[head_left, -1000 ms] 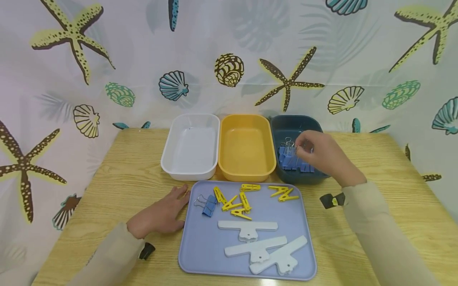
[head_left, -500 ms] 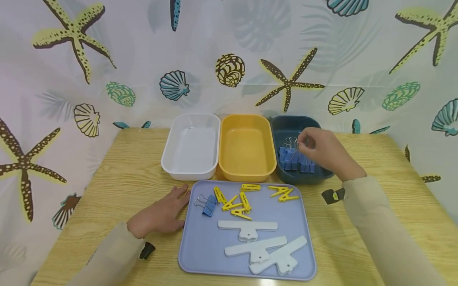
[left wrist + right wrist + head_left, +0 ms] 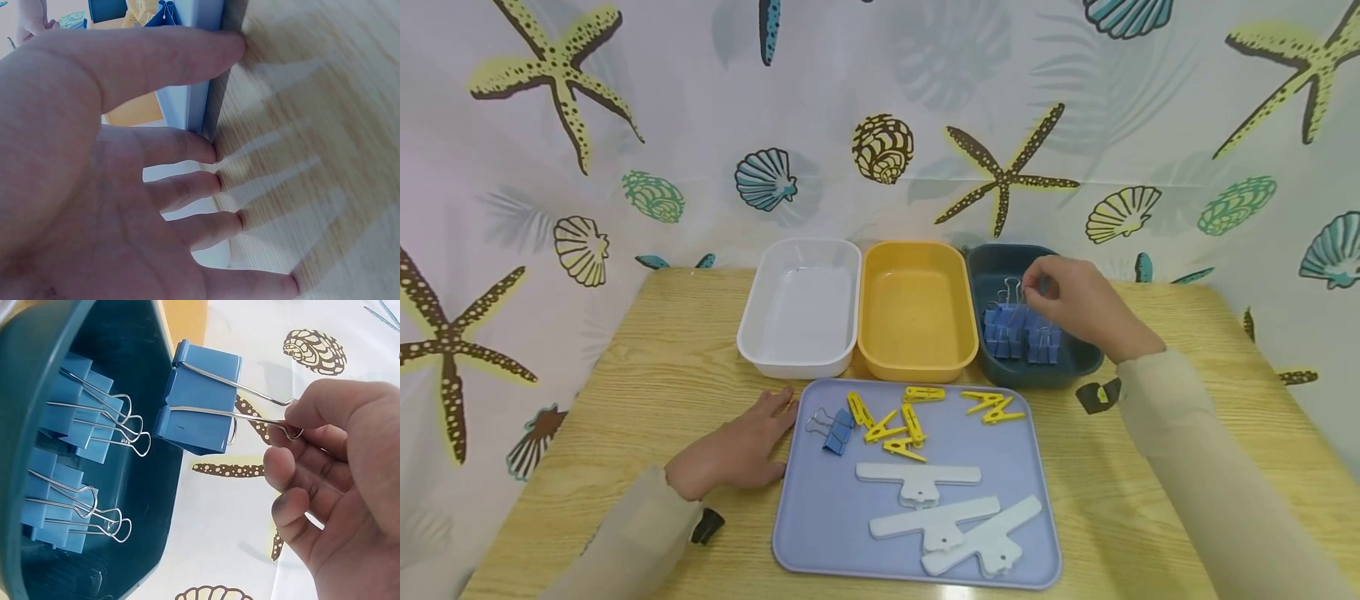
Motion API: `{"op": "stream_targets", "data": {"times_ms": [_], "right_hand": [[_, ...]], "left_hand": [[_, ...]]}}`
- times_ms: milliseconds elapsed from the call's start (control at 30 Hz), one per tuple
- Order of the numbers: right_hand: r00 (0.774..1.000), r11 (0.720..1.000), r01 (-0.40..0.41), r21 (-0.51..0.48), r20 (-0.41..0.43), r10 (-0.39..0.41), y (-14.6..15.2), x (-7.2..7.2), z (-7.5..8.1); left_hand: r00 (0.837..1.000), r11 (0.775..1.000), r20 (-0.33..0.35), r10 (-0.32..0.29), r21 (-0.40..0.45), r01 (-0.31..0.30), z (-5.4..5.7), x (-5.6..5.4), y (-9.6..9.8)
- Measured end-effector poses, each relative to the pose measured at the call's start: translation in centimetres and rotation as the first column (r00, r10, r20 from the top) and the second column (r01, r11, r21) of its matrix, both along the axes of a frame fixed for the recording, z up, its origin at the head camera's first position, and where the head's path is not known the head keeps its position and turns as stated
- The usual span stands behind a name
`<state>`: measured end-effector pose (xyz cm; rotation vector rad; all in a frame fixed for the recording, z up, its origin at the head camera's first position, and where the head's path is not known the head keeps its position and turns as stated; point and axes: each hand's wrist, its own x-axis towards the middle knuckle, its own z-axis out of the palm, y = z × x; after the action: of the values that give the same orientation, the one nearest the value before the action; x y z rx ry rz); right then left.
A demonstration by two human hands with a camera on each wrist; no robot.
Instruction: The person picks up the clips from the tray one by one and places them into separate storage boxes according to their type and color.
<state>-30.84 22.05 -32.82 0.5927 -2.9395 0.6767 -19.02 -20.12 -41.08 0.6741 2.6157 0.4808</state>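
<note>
My right hand (image 3: 1078, 304) is over the dark teal bin (image 3: 1037, 377). In the right wrist view, its thumb and finger pinch a wire handle of a blue binder clip (image 3: 206, 394), whose body hangs at the bin's rim. Several other blue binder clips (image 3: 78, 419) stand in that bin with wire handles up. My left hand (image 3: 733, 450) rests on the table against the left edge of the lavender tray (image 3: 820, 525); the left wrist view shows its fingers spread and holding nothing. One blue binder clip (image 3: 838, 435) lies at the tray's upper left.
Several yellow clothespins (image 3: 913, 423) lie across the tray's upper part, and white bag clips (image 3: 917, 475) lie below them. Behind the tray, a white bin (image 3: 799, 365) and a yellow bin (image 3: 917, 367) stand beside the teal one. A patterned curtain (image 3: 820, 100) hangs behind.
My right hand has shifted slightly back and to the right over the teal bin, exposing more of the binder clips there. My left hand and the things on the tray have stayed put.
</note>
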Motion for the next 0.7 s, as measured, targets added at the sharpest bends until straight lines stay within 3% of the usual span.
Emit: {"op": "stream_targets", "data": {"times_ms": [433, 700], "right_hand": [[0.999, 0.997, 0.028, 0.071, 0.043, -0.031, 0.7, -2.0, 0.6], [0.999, 0.993, 0.035, 0.114, 0.009, -0.036, 1.6, -2.9, 0.6]], "left_hand": [[1.000, 1.000, 0.010, 0.018, -0.018, -0.018, -0.1, 0.0, 0.1], [1.000, 1.000, 0.009, 0.019, -0.015, -0.019, -0.2, 0.0, 0.1]]}}
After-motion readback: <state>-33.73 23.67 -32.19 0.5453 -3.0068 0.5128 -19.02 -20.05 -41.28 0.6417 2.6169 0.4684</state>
